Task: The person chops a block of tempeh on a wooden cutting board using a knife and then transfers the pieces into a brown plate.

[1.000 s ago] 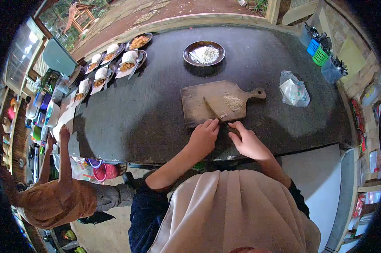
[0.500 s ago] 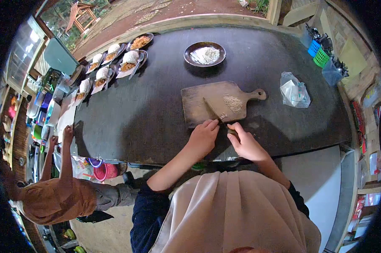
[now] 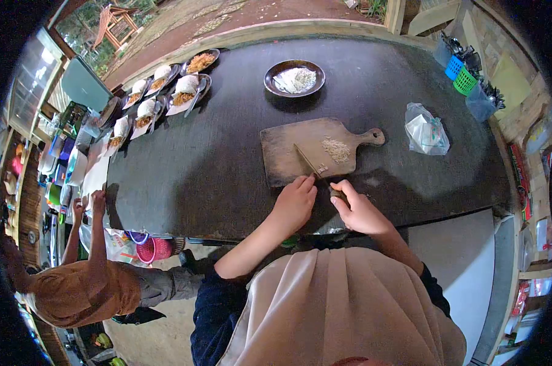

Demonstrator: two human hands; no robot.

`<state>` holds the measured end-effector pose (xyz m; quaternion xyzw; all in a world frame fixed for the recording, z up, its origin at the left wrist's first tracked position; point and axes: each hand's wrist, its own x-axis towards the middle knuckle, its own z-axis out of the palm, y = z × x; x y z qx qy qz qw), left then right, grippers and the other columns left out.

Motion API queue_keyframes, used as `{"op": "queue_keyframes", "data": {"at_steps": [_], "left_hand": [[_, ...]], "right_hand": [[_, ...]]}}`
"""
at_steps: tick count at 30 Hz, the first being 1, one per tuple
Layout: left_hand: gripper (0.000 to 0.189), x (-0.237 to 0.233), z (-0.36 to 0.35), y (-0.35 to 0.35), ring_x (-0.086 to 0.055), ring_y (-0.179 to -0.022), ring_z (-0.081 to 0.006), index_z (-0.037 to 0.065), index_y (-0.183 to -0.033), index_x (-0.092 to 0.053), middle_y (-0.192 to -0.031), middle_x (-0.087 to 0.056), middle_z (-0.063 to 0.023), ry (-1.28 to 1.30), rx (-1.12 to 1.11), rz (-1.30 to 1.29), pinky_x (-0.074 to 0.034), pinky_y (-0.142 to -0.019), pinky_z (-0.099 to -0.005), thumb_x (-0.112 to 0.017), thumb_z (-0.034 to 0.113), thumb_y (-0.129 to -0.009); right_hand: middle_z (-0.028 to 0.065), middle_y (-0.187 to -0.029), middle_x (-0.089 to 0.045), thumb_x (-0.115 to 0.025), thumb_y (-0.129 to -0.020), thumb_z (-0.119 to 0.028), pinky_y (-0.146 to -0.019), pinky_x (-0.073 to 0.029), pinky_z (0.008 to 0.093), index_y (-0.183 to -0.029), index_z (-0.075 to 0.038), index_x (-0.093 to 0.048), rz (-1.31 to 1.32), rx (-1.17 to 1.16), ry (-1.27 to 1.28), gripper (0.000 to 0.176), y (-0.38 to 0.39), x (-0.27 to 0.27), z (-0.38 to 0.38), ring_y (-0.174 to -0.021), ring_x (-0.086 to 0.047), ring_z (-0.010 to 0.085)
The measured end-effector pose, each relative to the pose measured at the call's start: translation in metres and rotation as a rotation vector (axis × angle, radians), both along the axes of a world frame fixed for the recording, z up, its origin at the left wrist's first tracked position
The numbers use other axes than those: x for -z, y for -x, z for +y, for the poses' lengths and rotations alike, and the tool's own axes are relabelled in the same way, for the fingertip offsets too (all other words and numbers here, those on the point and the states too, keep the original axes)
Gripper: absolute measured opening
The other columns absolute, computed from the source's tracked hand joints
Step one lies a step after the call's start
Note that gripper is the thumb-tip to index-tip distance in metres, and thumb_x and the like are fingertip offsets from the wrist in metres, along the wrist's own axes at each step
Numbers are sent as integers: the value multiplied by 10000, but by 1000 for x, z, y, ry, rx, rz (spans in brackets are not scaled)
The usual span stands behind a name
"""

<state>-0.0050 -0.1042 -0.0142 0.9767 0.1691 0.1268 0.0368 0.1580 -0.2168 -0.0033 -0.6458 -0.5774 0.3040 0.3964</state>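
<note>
A kitchen knife (image 3: pixel 307 160) lies slantwise across a wooden cutting board (image 3: pixel 280 149), its blade pointing away to the left. My right hand (image 3: pixel 360 210) is closed around its handle at the board's near edge. Just left of the blade, my left hand (image 3: pixel 296 200) has its fingers bent together over the near edge of the board; whatever they pinch is hidden. Finely chopped pale pieces (image 3: pixel 335 149) form a small pile on the right side of the board. A few more bits (image 3: pixel 323 167) lie close beside the blade.
Beyond the board stands a dark bowl (image 3: pixel 294 63) of white powder. A plastic bag (image 3: pixel 426 133) lies to the right, near cutlery baskets (image 3: pixel 464 81). Several plates of rice (image 3: pixel 184 85) line the far left. A co-worker (image 3: pixel 83 293) stands at the table's left end.
Both hands and the knife keep almost the same place, with only a very slight shift. The co-worker's hands at the left have moved a little.
</note>
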Motion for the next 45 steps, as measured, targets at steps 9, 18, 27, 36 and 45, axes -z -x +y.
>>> {"op": "queue_keyframes", "data": {"at_steps": [9, 18, 27, 36, 45], "left_hand": [[325, 0, 4, 0, -490, -1143, -335, -40, -960, -588, -1184, -548, -191, 107, -12, -44, -415, -974, -386, -590, 55, -649], [257, 1, 7, 3, -504, -1112, -292, -8, -935, -595, -1173, -549, -142, 14, 9, -54, -458, -891, -370, -578, 72, -691], [260, 0, -9, 6, -459, -1162, -238, 72, -967, -606, -1249, -531, -47, -42, -163, -40, -263, -975, -556, -573, 77, -710], [370, 9, -13, 4, -466, -1153, -207, 123, -1090, -528, -1266, -528, -17, -8, -223, -66, -192, -972, -605, -546, 67, -726], [381, 18, -17, 1, -512, -1077, -205, 87, -1115, -475, -1191, -568, -28, -65, -237, -208, -210, -945, -612, -521, 43, -740]], "right_hand": [[247, -954, -629, -524, -926, -164, -725, -489, 415, -1170, -48, -427, 129, 25, 329, 287, 5, -26, 2, -876, -637, 392], [248, -988, -626, -518, -930, -187, -748, -492, 420, -1191, -36, -419, 71, 25, 286, 317, 2, -25, 6, -900, -631, 397], [252, -895, -632, -499, -939, -196, -681, -486, 432, -1196, -49, -405, 90, 16, 397, 311, 5, -28, 6, -796, -649, 381], [275, -1014, -607, -500, -937, -194, -765, -472, 472, -1189, -35, -395, 22, 31, 256, 316, 9, -21, 11, -959, -582, 442], [271, -1014, -609, -510, -930, -186, -790, -474, 460, -1193, -39, -404, -14, -13, 142, 319, 4, -11, -2, -992, -562, 446]]}}
